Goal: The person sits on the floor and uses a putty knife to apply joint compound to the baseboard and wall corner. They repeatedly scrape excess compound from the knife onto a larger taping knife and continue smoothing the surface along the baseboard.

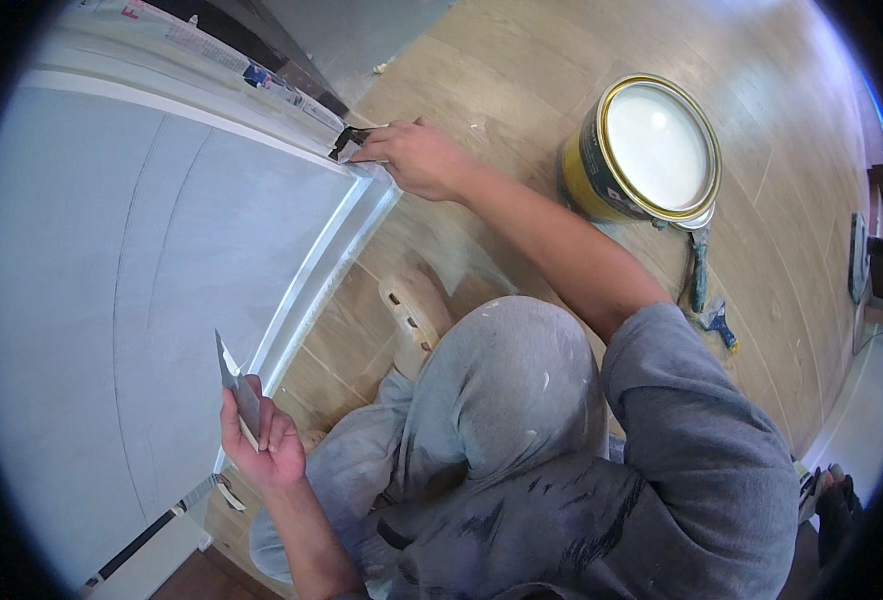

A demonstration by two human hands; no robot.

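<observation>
Head view is showing a person with bent knees to the right of a long white skirting strip (323, 265), which is running along the foot of a pale grey-white panel (171, 260). Over the strip's near end, the left hand (269, 445) is clamping a flat grey metal scraper blade (246, 405), fingers closing round its lower part, while white paste is clinging higher up. At the strip's far end, the right hand (416, 158) is pinching a small dark thin-edged piece (344, 145); its exact kind I cannot tell. Just right of the strip, a beige shoe with slots (416, 318) is resting on the tan wood-grain floor (521, 80). Well right of the strip, a round yellow-and-black metal can (593, 170) is holding white liquid, and farther right of the strip a blue-handled brush (721, 328) is lying.
</observation>
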